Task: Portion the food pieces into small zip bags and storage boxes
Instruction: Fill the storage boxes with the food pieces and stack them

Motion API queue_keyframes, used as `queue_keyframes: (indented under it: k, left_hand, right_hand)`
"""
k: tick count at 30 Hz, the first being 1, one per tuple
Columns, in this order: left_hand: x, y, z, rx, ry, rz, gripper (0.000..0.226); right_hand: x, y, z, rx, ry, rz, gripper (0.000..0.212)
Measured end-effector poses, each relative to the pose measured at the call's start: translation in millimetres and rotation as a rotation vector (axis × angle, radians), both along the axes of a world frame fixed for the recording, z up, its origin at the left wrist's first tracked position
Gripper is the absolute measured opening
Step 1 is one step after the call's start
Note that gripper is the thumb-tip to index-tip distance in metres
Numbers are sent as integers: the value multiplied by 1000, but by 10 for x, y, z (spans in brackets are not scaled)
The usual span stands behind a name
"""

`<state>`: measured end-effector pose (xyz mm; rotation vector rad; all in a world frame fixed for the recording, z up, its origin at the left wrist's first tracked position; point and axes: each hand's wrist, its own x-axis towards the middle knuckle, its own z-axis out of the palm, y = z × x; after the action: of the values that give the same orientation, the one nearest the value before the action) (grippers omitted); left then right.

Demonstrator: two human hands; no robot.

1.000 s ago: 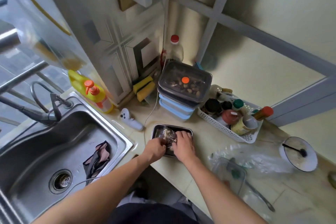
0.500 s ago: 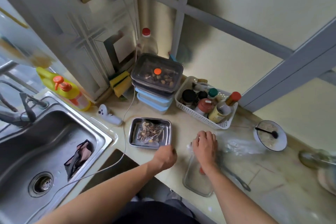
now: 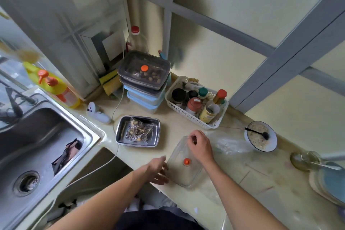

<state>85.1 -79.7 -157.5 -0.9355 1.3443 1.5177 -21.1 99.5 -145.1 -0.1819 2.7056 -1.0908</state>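
Two hands on clear lid (image 3: 183, 162), right hand (image 3: 200, 147) fingers pinching its edge, left hand (image 3: 157, 170) fingers straight.

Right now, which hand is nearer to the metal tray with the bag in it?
The left. The left hand touches the near-left edge of the clear lid, on the side toward the metal tray. The right hand grips the lid's far edge, farther right of the tray.

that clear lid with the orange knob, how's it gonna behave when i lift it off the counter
The clear lid keeps a flat rectangular shape, so it is probably stiff, not floppy. It looks thin and see-through, so likely light. Its smooth glossy surface may be slippery; the right hand pinching the far edge and the left hand at the near side should steady it.
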Motion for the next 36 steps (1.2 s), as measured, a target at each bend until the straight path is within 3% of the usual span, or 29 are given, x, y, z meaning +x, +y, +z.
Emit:
queue_keyframes:
  k: [3,6,10,14,16,18,20,24,26,30,33,36]
  left_hand:
    - [-43,-191,148,330,-83,234,63]
    - [-17,-405,228,429,44,360,73]
    - [-5,-677,271,293,185,592,66]
    - [-142,-991,358,46,397,799,33]
    - [-201,-1162,468,-65,556,911,19]
    - [-250,-1321,571,-174,678,964,20]
    - [-281,-1392,634,-277,762,893,29]
    - [-222,-1579,542,-489,817,653,37]
    - [-153,-1711,370,-573,829,363,47]
    - [-79,-1935,-18,-685,935,-348,88]
    - [-130,-1912,-42,-845,850,-377,94]
    - [-253,-1856,43,-921,703,-174,82]
  right_hand:
    - [-185,-199,204,-98,-83,13,6]
    - [-306,-450,355,-155,-85,-26,12]
    - [-342,-784,489,-276,-109,-173,19]
    - [-321,-1156,621,-689,-290,-376,23]
    - [-319,-1336,680,-784,-305,-346,21]
    - [-316,-1479,721,-813,-317,-274,18]
    - [-320,-1503,664,-773,-356,-169,33]
    - [-261,-1487,302,-453,-388,39,54]
    - [-153,-1441,87,-265,-329,152,61]
    - [37,-1441,-283,-53,-133,234,58]
    - [72,-1533,-313,-21,-20,108,46]
    - [91,-1669,-185,-54,-4,-66,43]
